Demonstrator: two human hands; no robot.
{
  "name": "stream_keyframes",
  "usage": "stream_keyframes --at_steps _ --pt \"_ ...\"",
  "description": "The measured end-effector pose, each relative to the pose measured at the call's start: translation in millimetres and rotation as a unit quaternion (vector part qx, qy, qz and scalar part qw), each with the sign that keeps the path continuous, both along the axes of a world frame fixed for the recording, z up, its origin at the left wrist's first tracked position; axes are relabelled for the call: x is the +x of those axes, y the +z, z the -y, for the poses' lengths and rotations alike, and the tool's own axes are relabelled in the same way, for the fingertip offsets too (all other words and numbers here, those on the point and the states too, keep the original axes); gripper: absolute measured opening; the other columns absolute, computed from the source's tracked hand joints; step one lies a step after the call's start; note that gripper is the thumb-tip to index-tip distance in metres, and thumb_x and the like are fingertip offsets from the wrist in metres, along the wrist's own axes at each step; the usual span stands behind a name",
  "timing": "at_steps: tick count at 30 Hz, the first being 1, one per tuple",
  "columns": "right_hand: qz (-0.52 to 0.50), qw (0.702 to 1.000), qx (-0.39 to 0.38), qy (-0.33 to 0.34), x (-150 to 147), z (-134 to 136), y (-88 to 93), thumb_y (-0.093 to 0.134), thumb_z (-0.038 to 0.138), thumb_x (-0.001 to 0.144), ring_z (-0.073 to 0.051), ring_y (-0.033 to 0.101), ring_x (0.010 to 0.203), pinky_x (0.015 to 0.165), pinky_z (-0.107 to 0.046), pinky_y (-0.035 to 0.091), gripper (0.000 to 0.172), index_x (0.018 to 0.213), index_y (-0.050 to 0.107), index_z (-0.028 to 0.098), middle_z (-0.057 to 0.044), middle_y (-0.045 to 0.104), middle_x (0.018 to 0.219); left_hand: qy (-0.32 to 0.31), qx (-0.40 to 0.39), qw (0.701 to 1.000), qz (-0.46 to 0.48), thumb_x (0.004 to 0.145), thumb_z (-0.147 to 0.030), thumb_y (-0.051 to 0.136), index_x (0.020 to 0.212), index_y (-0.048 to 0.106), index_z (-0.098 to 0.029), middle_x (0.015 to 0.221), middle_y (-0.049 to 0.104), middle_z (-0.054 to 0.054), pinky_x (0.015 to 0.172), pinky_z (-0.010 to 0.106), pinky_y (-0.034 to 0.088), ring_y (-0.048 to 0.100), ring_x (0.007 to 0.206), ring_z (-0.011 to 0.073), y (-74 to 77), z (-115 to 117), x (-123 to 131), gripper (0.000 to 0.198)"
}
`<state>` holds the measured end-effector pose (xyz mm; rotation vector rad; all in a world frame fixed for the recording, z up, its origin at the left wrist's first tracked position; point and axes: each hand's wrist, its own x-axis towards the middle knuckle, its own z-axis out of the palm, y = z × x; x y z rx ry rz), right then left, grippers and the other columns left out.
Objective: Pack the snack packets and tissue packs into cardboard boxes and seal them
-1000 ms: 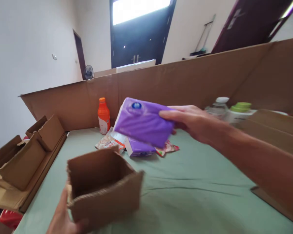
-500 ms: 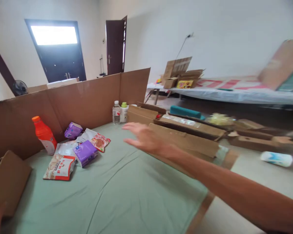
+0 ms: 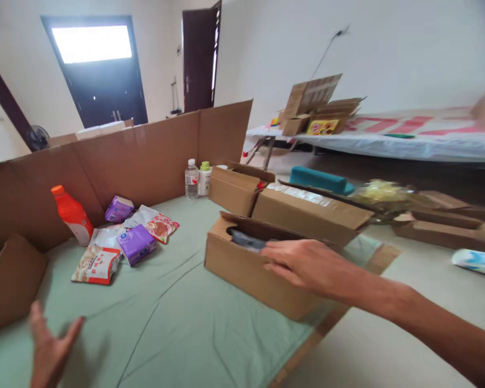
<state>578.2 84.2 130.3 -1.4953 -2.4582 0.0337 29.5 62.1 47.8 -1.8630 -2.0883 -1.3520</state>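
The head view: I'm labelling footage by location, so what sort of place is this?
Probably an indoor room, perhaps in a home, arranged as a makeshift work space: a cardboard screen borders a green cloth, an open box stands on it, and a dark double door is beyond.

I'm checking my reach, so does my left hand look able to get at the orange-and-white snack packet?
Probably yes: your left hand looks open, and only green cloth shows between it and the snack packet; the cardboard box stands left of that path.
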Motion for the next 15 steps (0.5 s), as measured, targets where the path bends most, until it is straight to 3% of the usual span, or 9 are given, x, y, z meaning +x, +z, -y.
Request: stream_keyframes --at_steps 2,3,5,7,10,12,15 --pt "0.015 0.998 -0.028 0.048 -27.8 24.1 10.8 0.047 0.016 0.093 -0.026 0.071 0.077 0.067 -0.036 0.051 0.025 0.083 0.069 0.022 -0.01 0.073 0.085 -0.148 -0.063 0.987 -0.007 0.082 -0.073 0.068 0.165 0.004 -0.023 0.168 0.018 0.025 0.117 0.071 0.033 0.032 0.15 0.0507 -15.3 17.3 47.8 0.116" --pt "0.006 0.994 -0.059 0.087 -39.2 34.5 17.8 0.048 0.017 0.094 -0.024 0.071 0.077 0.068 -0.035 0.051 0.025 0.085 0.07 0.022 -0.008 0.073 0.085 -0.232 -0.077 0.97 -0.013 0.08 -0.075 0.07 0.166 0.002 -0.025 0.171 0.013 0.024 0.12 0.07 0.028 0.025 0.154 0.0496 -18.2 24.1 72.9 0.12" --pt "-0.033 0.974 -0.146 0.172 -54.6 48.6 32.0 0.05 0.023 0.098 -0.022 0.072 0.083 0.075 -0.033 0.054 0.025 0.092 0.074 0.022 -0.007 0.076 0.088 -0.358 -0.11 0.927 0.001 0.071 -0.081 0.074 0.165 -0.006 -0.028 0.173 0.002 0.024 0.122 0.069 0.022 0.013 0.157 0.0485 -16.2 32.0 117.4 0.135" --pt "-0.079 0.946 -0.225 0.22 -60.0 52.5 42.2 0.048 0.034 0.102 -0.023 0.073 0.097 0.089 -0.036 0.056 0.032 0.107 0.077 0.024 -0.007 0.079 0.101 -0.44 -0.153 0.883 0.059 0.066 -0.084 0.074 0.164 -0.014 -0.027 0.172 -0.003 0.025 0.123 0.067 0.02 0.011 0.158 0.0471 -9.8 34.1 147.4 0.143" --pt "-0.094 0.941 -0.252 0.205 -59.3 44.8 43.4 0.042 0.042 0.104 -0.029 0.061 0.13 0.11 -0.045 0.05 0.045 0.137 0.068 0.024 -0.01 0.069 0.137 -0.475 -0.202 0.843 0.151 0.065 -0.087 0.072 0.162 -0.02 -0.023 0.172 0.006 0.025 0.125 0.063 0.022 0.019 0.157 0.0451 -4.4 37.2 162.5 0.148" --pt "-0.062 0.946 -0.24 0.208 -62.8 38.3 35.6 0.05 0.043 0.101 -0.033 0.052 0.141 0.116 -0.051 0.045 0.055 0.149 0.057 0.018 -0.015 0.057 0.152 -0.458 -0.216 0.848 0.157 0.069 -0.085 0.071 0.164 -0.015 -0.021 0.171 0.012 0.024 0.126 0.063 0.019 0.018 0.157 0.0449 -5.0 42.8 160.7 0.143" --pt "-0.003 0.943 -0.224 0.245 -82.6 34.7 17.5 0.067 0.033 0.089 -0.037 0.053 0.139 0.115 -0.054 0.044 0.069 0.153 0.051 0.012 -0.022 0.054 0.153 -0.428 -0.222 0.866 0.134 0.075 -0.076 0.073 0.166 -0.007 -0.02 0.171 0.013 0.023 0.128 0.062 0.013 0.014 0.158 0.0445 -8.0 52.1 155.9 0.133"
